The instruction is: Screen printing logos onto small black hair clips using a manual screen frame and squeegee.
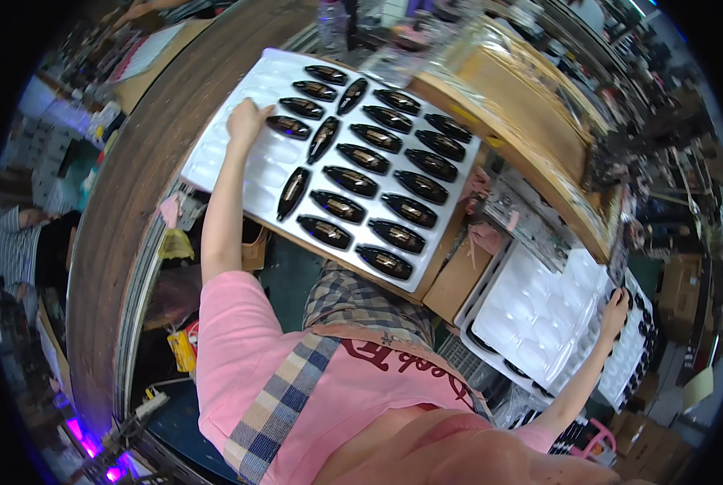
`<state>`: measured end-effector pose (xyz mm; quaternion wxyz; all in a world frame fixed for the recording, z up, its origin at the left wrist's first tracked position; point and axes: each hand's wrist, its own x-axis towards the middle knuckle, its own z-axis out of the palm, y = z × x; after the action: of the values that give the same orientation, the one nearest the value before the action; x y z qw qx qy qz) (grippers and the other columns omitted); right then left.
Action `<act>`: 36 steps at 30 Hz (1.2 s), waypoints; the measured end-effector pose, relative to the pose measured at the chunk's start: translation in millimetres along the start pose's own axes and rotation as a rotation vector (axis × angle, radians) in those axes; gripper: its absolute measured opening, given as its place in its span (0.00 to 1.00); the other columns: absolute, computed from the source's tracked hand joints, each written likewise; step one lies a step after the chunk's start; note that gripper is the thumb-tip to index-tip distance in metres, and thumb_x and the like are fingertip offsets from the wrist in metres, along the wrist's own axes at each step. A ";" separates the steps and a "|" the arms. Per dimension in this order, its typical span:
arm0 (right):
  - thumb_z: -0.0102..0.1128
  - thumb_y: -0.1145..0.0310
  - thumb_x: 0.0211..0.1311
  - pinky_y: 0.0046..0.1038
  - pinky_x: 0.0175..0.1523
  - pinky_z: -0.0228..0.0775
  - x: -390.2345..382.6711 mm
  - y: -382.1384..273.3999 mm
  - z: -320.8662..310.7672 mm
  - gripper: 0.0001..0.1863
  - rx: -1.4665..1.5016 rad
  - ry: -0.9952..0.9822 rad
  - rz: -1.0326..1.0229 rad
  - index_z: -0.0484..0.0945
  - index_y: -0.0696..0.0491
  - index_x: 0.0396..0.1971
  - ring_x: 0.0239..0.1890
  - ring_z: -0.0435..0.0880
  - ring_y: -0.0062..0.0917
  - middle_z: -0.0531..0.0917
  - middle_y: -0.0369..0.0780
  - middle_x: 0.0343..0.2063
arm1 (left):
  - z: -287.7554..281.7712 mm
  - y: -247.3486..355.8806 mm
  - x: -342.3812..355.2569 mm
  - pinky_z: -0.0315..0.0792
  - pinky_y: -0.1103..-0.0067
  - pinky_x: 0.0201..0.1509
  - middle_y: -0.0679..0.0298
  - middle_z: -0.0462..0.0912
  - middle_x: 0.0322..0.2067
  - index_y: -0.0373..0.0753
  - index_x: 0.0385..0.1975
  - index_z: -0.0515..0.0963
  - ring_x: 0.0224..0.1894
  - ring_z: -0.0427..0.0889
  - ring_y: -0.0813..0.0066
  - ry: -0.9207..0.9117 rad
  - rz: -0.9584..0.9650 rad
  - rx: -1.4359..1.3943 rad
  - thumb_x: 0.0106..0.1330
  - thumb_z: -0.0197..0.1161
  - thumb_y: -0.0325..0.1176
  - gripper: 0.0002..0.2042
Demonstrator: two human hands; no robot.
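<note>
Clearly at left, the left hand bends just beside black oval pieces lying on a white tray; right, the right hand reaches to another white tray. I can't tell either grip.

Glossy black pieces here beside my left hand, on a shiny white plastic tray; wooden frame, matt cardboard between; glossy, dimpled plastic trays at my right hand.

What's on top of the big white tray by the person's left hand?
Glossy black pieces with pointed ends lie on the white tray, near the left hand. The tray surface directly beneath them is covered.
</note>
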<state>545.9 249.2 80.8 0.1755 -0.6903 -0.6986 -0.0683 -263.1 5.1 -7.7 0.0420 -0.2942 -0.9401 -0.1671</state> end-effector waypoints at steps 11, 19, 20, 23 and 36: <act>0.61 0.71 0.50 0.18 0.39 0.66 -77.1 -155.7 -51.4 0.20 0.871 -0.204 -0.129 0.68 0.59 0.44 0.32 0.74 0.18 0.76 0.39 0.37 | -52.1 282.4 -129.0 0.69 0.73 0.42 0.54 0.78 0.31 0.35 0.36 0.74 0.35 0.77 0.60 -0.064 1.017 -0.940 0.57 0.54 0.33 0.11; 0.64 0.65 0.47 0.22 0.45 0.63 -72.6 -224.0 -58.5 0.19 0.833 -0.214 -0.354 0.74 0.61 0.36 0.36 0.74 0.22 0.78 0.40 0.34 | -44.3 343.3 -112.0 0.69 0.80 0.39 0.61 0.79 0.30 0.34 0.35 0.75 0.33 0.76 0.75 -0.365 0.885 -1.259 0.57 0.56 0.33 0.10; 0.63 0.64 0.47 0.23 0.46 0.62 -68.9 -233.0 -53.3 0.19 0.827 -0.217 -0.364 0.74 0.60 0.37 0.37 0.73 0.22 0.78 0.39 0.34 | -51.3 341.7 -111.4 0.69 0.80 0.39 0.61 0.79 0.30 0.34 0.35 0.76 0.33 0.76 0.76 -0.459 0.818 -1.345 0.57 0.57 0.33 0.10; 0.63 0.59 0.47 0.23 0.49 0.60 -65.3 -273.7 -49.3 0.21 0.807 -0.281 -0.422 0.74 0.58 0.38 0.41 0.73 0.24 0.78 0.39 0.36 | -71.4 323.9 -103.2 0.69 0.83 0.38 0.63 0.79 0.30 0.34 0.34 0.76 0.32 0.75 0.81 -0.651 0.631 -1.538 0.57 0.58 0.32 0.10; 0.56 0.62 0.54 0.31 0.56 0.53 -58.9 -230.4 -15.8 0.23 0.541 -0.236 -0.410 0.67 0.60 0.47 0.51 0.67 0.37 0.71 0.47 0.47 | -45.1 21.8 -71.1 0.69 0.86 0.37 0.60 0.79 0.29 0.32 0.37 0.73 0.33 0.76 0.80 0.187 0.062 -1.287 0.55 0.59 0.27 0.10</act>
<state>319.7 179.8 109.3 0.2528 -0.4674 -0.8308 0.1654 -193.0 -31.6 28.4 -0.0562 -0.2716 -0.6357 -0.7204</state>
